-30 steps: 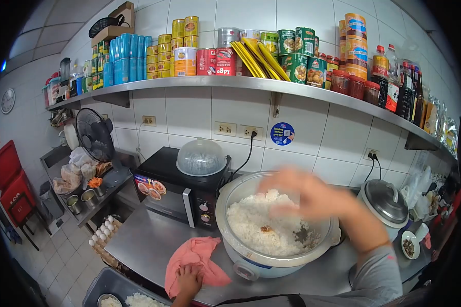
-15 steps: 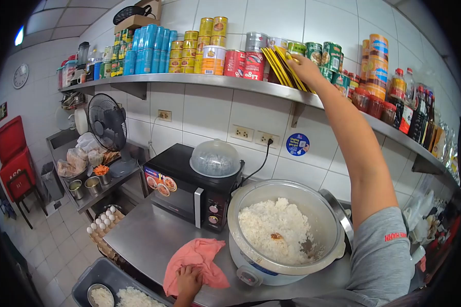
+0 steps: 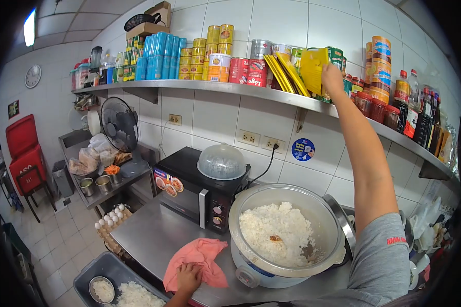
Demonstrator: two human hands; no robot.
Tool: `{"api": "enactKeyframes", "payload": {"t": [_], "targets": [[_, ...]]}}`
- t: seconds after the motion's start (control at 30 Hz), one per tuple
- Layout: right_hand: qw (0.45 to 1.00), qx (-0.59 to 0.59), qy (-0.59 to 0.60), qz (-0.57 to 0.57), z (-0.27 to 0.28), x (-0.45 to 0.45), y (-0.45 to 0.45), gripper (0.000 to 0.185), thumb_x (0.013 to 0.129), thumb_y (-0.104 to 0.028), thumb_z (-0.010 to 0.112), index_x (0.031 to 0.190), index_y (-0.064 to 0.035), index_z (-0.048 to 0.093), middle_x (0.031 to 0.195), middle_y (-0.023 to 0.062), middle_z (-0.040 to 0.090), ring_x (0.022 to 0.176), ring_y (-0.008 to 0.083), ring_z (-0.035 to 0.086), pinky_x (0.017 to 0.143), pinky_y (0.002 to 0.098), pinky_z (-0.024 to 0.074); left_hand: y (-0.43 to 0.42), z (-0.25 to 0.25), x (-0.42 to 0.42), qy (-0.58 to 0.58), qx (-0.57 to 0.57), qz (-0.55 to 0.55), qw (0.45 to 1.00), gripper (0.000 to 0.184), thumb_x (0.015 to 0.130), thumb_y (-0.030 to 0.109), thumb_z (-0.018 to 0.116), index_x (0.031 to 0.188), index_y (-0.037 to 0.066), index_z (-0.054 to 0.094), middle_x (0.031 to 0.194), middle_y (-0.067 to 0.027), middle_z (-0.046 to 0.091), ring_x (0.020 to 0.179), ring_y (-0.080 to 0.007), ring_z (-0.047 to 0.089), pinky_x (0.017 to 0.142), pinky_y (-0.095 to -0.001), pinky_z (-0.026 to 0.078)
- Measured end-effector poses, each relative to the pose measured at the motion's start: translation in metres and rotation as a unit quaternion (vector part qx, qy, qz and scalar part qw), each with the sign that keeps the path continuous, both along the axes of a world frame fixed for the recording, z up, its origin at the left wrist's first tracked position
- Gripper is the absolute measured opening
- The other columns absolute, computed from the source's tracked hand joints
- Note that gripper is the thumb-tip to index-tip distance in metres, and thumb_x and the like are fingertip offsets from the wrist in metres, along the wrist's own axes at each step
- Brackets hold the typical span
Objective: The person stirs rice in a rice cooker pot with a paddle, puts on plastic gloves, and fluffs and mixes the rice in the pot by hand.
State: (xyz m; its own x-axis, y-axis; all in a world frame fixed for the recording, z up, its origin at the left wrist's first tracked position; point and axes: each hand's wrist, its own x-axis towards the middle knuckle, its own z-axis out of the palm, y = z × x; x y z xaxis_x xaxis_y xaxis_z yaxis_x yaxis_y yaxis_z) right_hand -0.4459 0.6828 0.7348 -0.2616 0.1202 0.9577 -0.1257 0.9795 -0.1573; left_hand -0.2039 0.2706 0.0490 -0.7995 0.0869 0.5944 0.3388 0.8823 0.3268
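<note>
"Changed?"
"Now pinching a yellow packet [image 3: 312, 70] with right hand [image 3: 333, 78], parted from leaning packets [image 3: 288, 74] at far shelf [image 3: 230, 87]; evidently singled out."
"Left?"
"Resting on pink cloth [image 3: 212, 258], near side, with left hand [image 3: 189, 277]; cannot tell whether gripping."

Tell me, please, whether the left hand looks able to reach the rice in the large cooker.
Probably yes: the left hand lies on the pink cloth beside the open cooker, and only its raised rim seems to stand between the hand and the rice.
</note>
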Motion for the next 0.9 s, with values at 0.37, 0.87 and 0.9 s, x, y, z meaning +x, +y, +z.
{"api": "enactKeyframes", "payload": {"t": [0.37,0.87,0.9], "targets": [[0.840,-0.154,-0.070,0.515,-0.042,0.172,-0.068,0.030,0.101,-0.029,0.052,0.098,-0.0005,0.062,0.083,0.0059,0.066,0.072,0.0113,0.062,0.066,0.0294,0.0503,0.039,0.166,-0.036,-0.125,0.317,-0.120,0.933,0.053,0.078,0.013,0.075,0.128,0.004,0.061,0.120,-0.0176,0.067,0.115,-0.0256,0.063,0.097,-0.0411,0.049],[0.668,-0.006,-0.323,0.671,-0.136,0.243,-0.143,0.052,0.091,-0.024,0.068,0.136,-0.0024,0.052,0.123,0.0098,0.061,0.104,0.0154,0.060,0.091,0.0310,0.0481,0.069,0.373,0.014,0.048,0.746,-0.492,0.447,0.052,0.095,0.008,0.061,0.142,0.007,0.041,0.140,-0.0118,0.052,0.131,-0.0285,0.049,0.110,-0.0476,0.039],[0.674,0.006,-0.316,0.668,-0.133,0.241,-0.149,0.044,0.087,-0.025,0.073,0.123,-0.0014,0.061,0.111,0.0071,0.066,0.095,0.0113,0.060,0.082,0.0282,0.0488,0.073,0.372,0.018,0.048,0.743,-0.491,0.453,0.052,0.093,0.005,0.061,0.142,0.006,0.041,0.140,-0.0118,0.052,0.130,-0.0282,0.049,0.110,-0.0463,0.040]]}}
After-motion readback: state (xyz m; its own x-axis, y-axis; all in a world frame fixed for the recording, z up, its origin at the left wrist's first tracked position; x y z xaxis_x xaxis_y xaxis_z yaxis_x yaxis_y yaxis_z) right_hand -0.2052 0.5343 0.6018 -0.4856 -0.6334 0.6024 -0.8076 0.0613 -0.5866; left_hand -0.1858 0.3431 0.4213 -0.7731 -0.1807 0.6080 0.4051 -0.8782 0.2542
